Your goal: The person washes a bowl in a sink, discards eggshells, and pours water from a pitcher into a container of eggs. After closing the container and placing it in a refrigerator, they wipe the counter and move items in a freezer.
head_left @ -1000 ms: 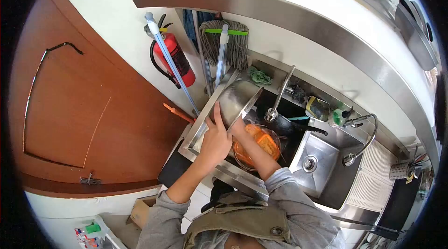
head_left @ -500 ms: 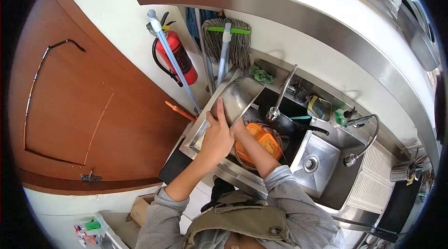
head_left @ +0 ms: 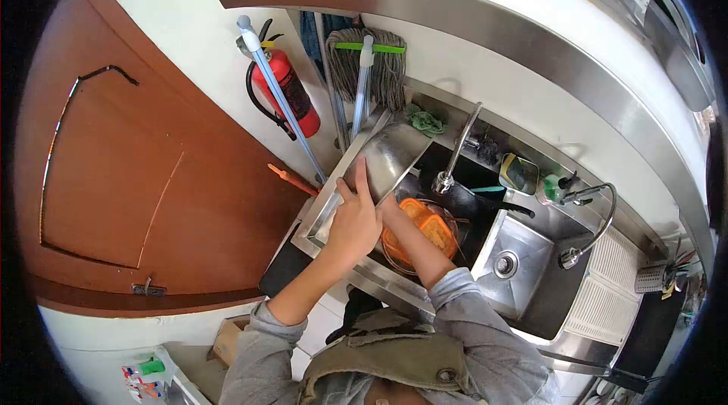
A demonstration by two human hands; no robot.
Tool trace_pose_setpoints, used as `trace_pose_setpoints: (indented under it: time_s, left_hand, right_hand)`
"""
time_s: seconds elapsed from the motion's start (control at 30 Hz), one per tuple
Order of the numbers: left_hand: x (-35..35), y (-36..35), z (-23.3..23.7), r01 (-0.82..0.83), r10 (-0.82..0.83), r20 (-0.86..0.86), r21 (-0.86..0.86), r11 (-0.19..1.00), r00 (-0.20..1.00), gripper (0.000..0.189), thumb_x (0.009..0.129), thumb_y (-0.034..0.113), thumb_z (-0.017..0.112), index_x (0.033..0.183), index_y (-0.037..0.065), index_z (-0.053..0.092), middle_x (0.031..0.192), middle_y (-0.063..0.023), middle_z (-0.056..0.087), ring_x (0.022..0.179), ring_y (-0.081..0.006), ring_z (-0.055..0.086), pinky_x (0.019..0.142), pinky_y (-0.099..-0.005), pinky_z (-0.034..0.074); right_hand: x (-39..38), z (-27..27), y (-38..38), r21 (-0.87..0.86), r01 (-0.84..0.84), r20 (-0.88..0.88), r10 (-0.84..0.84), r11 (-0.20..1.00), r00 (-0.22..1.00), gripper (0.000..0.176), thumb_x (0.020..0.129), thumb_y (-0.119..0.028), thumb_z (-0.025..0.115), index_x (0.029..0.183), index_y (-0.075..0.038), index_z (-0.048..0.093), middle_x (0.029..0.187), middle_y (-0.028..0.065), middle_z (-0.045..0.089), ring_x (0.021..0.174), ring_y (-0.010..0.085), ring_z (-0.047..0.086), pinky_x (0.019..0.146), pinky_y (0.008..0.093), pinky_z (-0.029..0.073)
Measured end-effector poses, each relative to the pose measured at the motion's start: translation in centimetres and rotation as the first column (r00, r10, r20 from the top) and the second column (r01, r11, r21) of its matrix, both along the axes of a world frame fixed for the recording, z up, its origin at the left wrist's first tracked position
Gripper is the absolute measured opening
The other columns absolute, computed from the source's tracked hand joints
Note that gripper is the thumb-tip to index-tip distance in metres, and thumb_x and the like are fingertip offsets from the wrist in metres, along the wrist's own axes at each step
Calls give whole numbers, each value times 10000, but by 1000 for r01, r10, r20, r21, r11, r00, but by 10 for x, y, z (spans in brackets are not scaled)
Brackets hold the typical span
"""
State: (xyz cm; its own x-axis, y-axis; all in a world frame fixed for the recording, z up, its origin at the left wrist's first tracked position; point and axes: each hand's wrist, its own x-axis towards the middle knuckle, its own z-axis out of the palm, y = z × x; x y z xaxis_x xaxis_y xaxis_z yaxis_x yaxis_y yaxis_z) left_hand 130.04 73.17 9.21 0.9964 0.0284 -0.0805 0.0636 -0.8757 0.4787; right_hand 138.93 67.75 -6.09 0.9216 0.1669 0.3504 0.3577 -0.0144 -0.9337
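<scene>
A metal bowl is tilted on its side over the left sink, its rounded outside toward the left. My left hand grips it from outside, with the index finger stretched along the metal and the thumb apart. My right hand reaches in at the open side of the bowl; its fingers are hidden behind the rim and my left hand. Beneath my right forearm lies an orange plastic container among other dishes in the sink. A black pan with a long handle rests to the right of them.
A curved faucet rises behind the left sink. Farther right are a second steel sink, another faucet and a white drying rack. Mop handles and a fire extinguisher stand left; a steel shelf hangs above.
Both hands and the bowl stay in almost the same place, with only a very slight shift of my left hand on the metal. The view has moved a little.
</scene>
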Motion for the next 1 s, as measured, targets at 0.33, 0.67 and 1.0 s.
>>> trace_pose_setpoints:
  time_s: [0.33, 0.67, 1.0]
  left_hand:
    - [-1, -2, -2, 28, -31, 72, 42, 999, 997, 868, 821, 115, 548, 1427, 83, -73, 1228, -526, 234, 969, -603, 484, 815, -522, 468]
    - [12, 33, -29, -24, 35, 52, -197, 980, 998, 834, 794, 55, 518, 1425, 78, -28, 1245, -404, 344, 876, -501, 583, 717, -462, 527]
    - [-25, 80, -140, -525, 89, -524, -796, 301, 847, 863, 750, 81, 488, 1413, 185, -55, 1330, -230, 338, 921, -397, 614, 596, -439, 596]
  right_hand:
    - [17, -56, 17, 262, -165, -148, 209, 951, 967, 374, 838, -166, 567, 1179, -31, 494, 1129, 165, 539, 1074, 339, 508, 936, 396, 389]
    - [3, -11, -14, -304, 172, 209, -111, 937, 972, 806, 712, -139, 731, 1385, -80, 292, 1463, 290, 16, 1274, 488, 259, 1028, 448, 321]
    - [6, 8, -90, -721, -480, -320, 375, 500, 870, 622, 778, -152, 661, 1335, -95, 391, 1227, 259, 500, 1108, 404, 501, 952, 430, 391]
